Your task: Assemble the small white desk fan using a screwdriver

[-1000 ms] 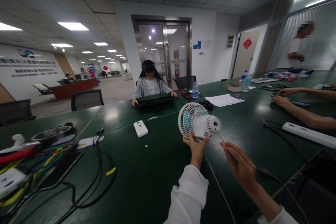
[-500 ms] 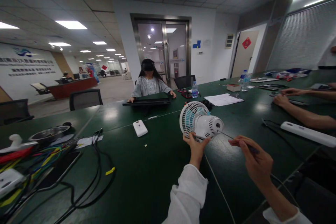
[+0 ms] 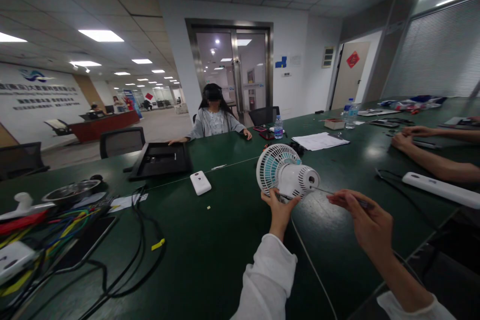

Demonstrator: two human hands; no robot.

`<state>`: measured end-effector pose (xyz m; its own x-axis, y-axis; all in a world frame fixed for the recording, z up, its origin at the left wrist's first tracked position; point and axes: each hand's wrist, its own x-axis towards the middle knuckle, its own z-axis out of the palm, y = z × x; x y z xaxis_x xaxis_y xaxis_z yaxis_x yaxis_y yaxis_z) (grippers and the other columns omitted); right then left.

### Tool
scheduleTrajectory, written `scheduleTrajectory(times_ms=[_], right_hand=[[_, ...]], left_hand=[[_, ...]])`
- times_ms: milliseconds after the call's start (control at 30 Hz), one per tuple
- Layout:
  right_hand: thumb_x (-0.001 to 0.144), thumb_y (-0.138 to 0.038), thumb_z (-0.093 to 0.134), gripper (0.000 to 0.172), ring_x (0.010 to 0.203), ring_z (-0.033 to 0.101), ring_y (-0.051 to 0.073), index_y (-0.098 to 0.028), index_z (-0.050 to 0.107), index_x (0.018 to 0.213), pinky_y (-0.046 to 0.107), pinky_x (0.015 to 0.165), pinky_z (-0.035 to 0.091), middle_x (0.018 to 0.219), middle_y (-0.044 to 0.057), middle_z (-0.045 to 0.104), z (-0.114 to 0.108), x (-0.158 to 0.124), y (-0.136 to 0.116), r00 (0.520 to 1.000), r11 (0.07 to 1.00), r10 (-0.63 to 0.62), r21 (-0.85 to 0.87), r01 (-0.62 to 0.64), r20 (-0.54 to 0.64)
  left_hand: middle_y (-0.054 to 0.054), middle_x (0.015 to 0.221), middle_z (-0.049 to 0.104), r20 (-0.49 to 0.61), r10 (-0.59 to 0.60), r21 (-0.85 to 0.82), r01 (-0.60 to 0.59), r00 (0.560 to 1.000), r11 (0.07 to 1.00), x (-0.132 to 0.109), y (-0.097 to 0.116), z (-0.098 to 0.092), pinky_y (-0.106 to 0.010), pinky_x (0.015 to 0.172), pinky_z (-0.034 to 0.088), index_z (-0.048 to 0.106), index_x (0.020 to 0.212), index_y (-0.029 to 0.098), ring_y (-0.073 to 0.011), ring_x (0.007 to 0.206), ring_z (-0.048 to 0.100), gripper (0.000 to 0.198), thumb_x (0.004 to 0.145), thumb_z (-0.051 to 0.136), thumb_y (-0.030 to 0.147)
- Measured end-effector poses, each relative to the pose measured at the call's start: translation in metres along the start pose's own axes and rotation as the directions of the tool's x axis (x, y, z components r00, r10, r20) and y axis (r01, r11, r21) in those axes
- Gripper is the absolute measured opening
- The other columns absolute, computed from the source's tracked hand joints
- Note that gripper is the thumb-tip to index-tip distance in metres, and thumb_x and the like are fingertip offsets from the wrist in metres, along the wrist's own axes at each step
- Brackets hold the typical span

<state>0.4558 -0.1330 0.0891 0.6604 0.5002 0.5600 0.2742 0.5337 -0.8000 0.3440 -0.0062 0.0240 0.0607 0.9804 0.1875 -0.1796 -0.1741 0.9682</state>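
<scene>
A small white fan [image 3: 290,177] with a round grille and light-blue blades lies tilted above the green table, its motor housing turned toward my right side. My left hand [image 3: 279,206] grips the fan from below, thumb and fingers around the lower part of the housing. In my right hand [image 3: 369,217] a screwdriver [image 3: 321,190] is pinched, its handle mostly hidden by the fingers. The thin metal shaft points left, and its tip meets the rear of the housing. A pale cord [image 3: 311,260] runs from beneath the fan toward the table's near edge.
A white device [image 3: 200,183] lies left of the fan. Tangled cables [image 3: 138,245] and a metal bowl [image 3: 73,189] occupy the left side. Across the table a person [image 3: 215,115] touches a black tray [image 3: 163,160]. Another person's hands [image 3: 407,139] and a white power strip [image 3: 440,189] are at right.
The person opposite has shifted the black tray to the left, and its inside now shows. My right hand has turned slightly with the screwdriver; my left hand and the fan stay put.
</scene>
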Motion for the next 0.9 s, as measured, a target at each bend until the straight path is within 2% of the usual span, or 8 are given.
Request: scheduleTrajectory(times_ms=[267, 433, 600, 800, 900], right_hand=[[0.064, -0.048, 0.077, 0.033, 0.059, 0.069, 0.022, -0.017, 0.07, 0.068, 0.035, 0.06, 0.062, 0.066, 0.007, 0.071, -0.008, 0.046, -0.017, 0.968, 0.983, 0.182, -0.047, -0.177, 0.175], [0.052, -0.051, 0.083, 0.041, 0.057, 0.069, 0.023, -0.014, 0.07, 0.064, 0.035, 0.059, 0.061, 0.064, 0.009, 0.07, -0.007, 0.069, -0.022, 0.905, 0.937, 0.347, -0.053, -0.345, 0.247], [0.055, -0.045, 0.084, 0.037, 0.057, 0.069, 0.025, -0.012, 0.069, 0.063, 0.035, 0.056, 0.06, 0.065, 0.013, 0.07, -0.013, 0.086, -0.017, 0.847, 0.918, 0.389, -0.077, -0.388, 0.363], [0.051, -0.046, 0.085, 0.037, 0.054, 0.068, 0.027, -0.013, 0.07, 0.06, 0.036, 0.052, 0.06, 0.064, 0.013, 0.069, -0.022, 0.085, -0.014, 0.846, 0.909, 0.411, -0.077, -0.41, 0.339], [0.049, -0.046, 0.085, 0.037, 0.054, 0.068, 0.026, -0.014, 0.071, 0.059, 0.035, 0.053, 0.06, 0.063, 0.012, 0.069, -0.029, 0.074, -0.013, 0.879, 0.915, 0.398, -0.051, -0.4, 0.262]], left_hand=[[-0.006, 0.121, 0.026, 0.031, 0.039, -0.023, -0.038, 0.999, 0.999, 0.001, -0.002, -0.002, -0.039, 0.111, 0.031, 0.044, 0.083, 0.022, -0.026, 0.126, 0.035, 0.056, 0.048, 0.086, 0.032], [-0.005, 0.119, 0.026, 0.046, 0.063, -0.045, -0.061, 0.997, 0.997, 0.0, -0.003, -0.004, -0.039, 0.11, 0.032, 0.043, 0.082, 0.021, -0.0255, 0.124, 0.036, 0.057, 0.048, 0.087, 0.031], [-0.006, 0.119, 0.026, 0.057, 0.083, -0.037, -0.081, 0.995, 0.996, 0.0, 0.0, -0.004, -0.039, 0.11, 0.032, 0.043, 0.08, 0.021, -0.0266, 0.124, 0.036, 0.06, 0.043, 0.089, 0.034], [-0.006, 0.12, 0.028, 0.07, 0.084, -0.003, -0.084, 0.994, 0.996, -0.001, 0.005, -0.005, -0.038, 0.109, 0.035, 0.045, 0.078, 0.021, -0.027, 0.122, 0.039, 0.062, 0.038, 0.09, 0.035], [-0.006, 0.12, 0.028, 0.082, 0.103, -0.007, -0.103, 0.991, 0.995, -0.001, 0.005, -0.005, -0.04, 0.109, 0.034, 0.045, 0.079, 0.021, -0.028, 0.123, 0.038, 0.063, 0.038, 0.09, 0.036]])
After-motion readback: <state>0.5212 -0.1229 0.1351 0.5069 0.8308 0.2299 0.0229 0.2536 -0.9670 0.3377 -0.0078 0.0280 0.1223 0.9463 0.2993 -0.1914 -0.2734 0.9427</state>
